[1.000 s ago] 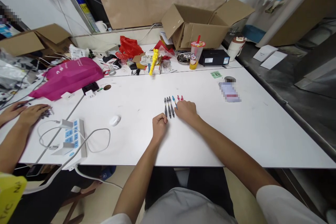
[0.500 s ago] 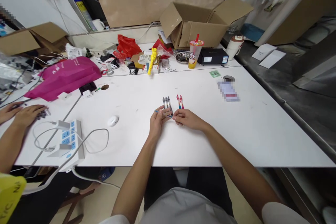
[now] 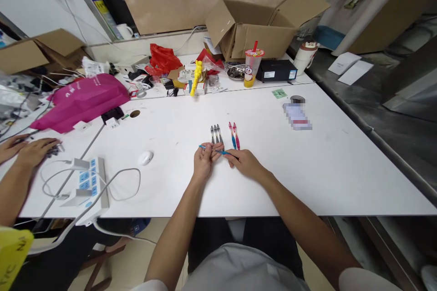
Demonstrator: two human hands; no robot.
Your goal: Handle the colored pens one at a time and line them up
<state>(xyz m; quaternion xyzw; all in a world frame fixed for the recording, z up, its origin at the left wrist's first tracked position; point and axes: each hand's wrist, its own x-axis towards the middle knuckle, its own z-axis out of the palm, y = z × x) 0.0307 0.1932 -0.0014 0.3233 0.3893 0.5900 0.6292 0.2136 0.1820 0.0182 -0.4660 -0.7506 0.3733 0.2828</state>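
Note:
A blue pen (image 3: 218, 151) lies across both my hands, above the white table near its front middle. My left hand (image 3: 204, 162) holds its left end with the thumb over it and the other fingers stretched beneath. At the pen's right end, my right hand (image 3: 245, 162) is closed on it. Just beyond my left hand, several black pens (image 3: 216, 133) lie side by side, their lower ends partly hidden by the fingers. To their right are two pens with red tops, one with a blue lower part (image 3: 232, 135) and one red pen (image 3: 236, 135).
A white case (image 3: 146, 158) and a power strip (image 3: 99, 182) with looping cables are on the left, near another person's hands (image 3: 36, 149). Along the back stand a drink cup (image 3: 252, 68), a black box (image 3: 277, 72) and an open carton (image 3: 262, 38).
My right hand has shifted slightly right and down, showing more of the blue pen and of the red-topped pens. The view has moved slightly.

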